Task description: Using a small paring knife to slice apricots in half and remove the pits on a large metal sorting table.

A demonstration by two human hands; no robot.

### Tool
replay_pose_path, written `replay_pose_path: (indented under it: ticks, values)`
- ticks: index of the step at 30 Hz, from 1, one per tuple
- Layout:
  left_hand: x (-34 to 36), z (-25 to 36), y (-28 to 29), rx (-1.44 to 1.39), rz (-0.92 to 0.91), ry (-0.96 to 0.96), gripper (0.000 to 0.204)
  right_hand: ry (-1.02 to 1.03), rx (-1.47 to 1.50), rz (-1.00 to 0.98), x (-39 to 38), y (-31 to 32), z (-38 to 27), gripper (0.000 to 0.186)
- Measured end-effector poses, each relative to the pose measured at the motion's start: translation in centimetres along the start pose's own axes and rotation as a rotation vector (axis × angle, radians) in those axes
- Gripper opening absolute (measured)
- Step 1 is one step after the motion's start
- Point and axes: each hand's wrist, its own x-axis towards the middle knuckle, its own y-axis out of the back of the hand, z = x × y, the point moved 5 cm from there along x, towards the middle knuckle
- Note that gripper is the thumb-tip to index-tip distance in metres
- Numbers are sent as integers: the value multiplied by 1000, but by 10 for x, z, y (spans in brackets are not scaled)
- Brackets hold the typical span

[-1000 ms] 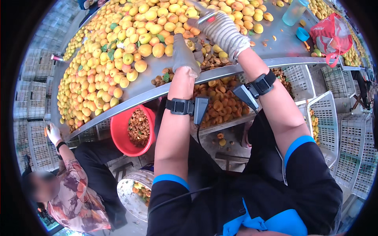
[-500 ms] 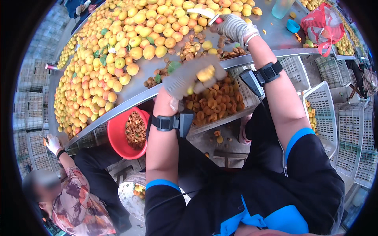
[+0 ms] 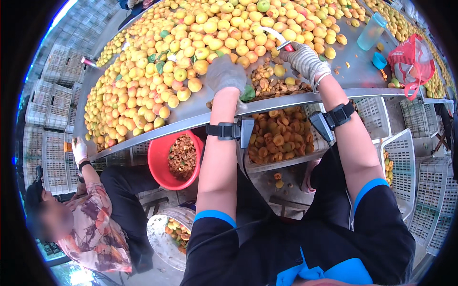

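Note:
In a grey glove, my left hand (image 3: 226, 75) reaches over the table at the near edge of a big heap of yellow-orange apricots (image 3: 157, 86). Its back faces up and its fingers are hidden, so whether it grips a fruit does not show. My right hand (image 3: 303, 59), in a striped glove, is closed around the red handle of a small curved knife (image 3: 275, 35), the blade pointing to the far left above the apricots. Between my hands lie brownish pits and scraps (image 3: 274, 86) near the table edge, with a few whole fruits among them.
Below the metal table's rim (image 3: 281, 101) stands a crate of split apricots (image 3: 279, 138). A red bucket (image 3: 155, 162) of pits and a white bucket (image 3: 157, 240) sit left. A bottle (image 3: 372, 32), blue cup (image 3: 379, 60) and red bag (image 3: 411, 59) lie right. A co-worker (image 3: 90, 214) sits left.
My left hand has moved from above the crate, where pieces of apricot showed at its fingers, forward to the heap. The right hand still holds the knife. The whole view has shifted.

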Motion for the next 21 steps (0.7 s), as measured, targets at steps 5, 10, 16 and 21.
replay_pose_path:
  ticks: [5, 10, 16, 21]
  values:
    - [-4, -4, -30, -64, -223, 59, 36, -63, 336, 38, -17, -7, -7, 30]
    - [-9, 7, -22, -359, -231, 27, 49, -33, 600, -97, -30, -17, -14, 31]
    - [-35, 29, -40, -1648, -361, 96, 34, -55, 673, -186, -52, -26, -21, 25]
    - [-41, 37, -41, -2187, -663, 240, 47, 9, 525, -348, -75, -34, -29, 24]
